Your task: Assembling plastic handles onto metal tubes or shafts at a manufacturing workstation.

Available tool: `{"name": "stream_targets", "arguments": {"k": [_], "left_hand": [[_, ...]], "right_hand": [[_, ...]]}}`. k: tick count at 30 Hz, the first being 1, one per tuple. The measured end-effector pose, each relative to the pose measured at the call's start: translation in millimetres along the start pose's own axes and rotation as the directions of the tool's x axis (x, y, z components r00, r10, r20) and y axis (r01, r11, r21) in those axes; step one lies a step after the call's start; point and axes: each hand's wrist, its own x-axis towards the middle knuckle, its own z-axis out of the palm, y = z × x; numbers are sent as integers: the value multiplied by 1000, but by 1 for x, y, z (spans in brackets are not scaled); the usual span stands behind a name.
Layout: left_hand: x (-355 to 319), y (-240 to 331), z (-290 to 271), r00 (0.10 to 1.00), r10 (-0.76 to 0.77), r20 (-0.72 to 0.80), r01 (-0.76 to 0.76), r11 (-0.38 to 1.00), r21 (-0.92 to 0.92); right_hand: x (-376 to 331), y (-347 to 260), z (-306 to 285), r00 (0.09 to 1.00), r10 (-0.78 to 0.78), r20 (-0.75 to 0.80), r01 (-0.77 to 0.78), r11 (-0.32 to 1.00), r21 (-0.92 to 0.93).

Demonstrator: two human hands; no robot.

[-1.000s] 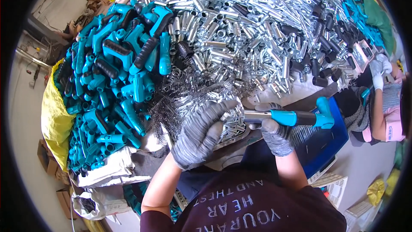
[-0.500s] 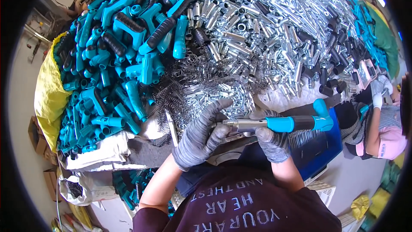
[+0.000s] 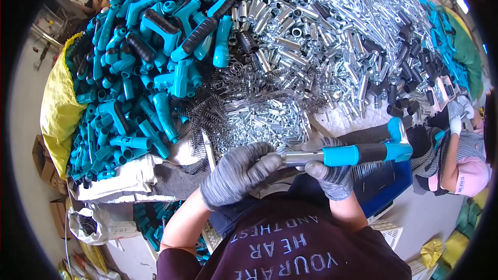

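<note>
Far left: heap of teal plastic handles (image 3: pixel 140 78), well apart from hands. Left hand (image 3: pixel 239 172), grey glove, fingers curled around bare metal tube end of tool (image 3: pixel 342 154). Tool held between both hands at chest level, above table edge; long axis runs left to right, nearly level, teal grip end pointing right. Right hand (image 3: pixel 332 176) clasps tool from below at mid-shaft, just beside left hand. Behind: pile of metal tubes (image 3: pixel 321 36), springs (image 3: pixel 207 116). Far right: co-worker's gloved hand (image 3: pixel 456 110).
</note>
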Motion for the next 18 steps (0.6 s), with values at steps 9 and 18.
{"name": "stream_targets", "arguments": {"k": [9,18], "left_hand": [[5,-8,-9,980,197,-29,-189,966,174],[9,-9,-14,994,36,98,-70,928,366]], "right_hand": [[0,-5,10,954,295,-42,-216,780,587],[-2,3,15,926,376,-39,-307,808,504]]}}
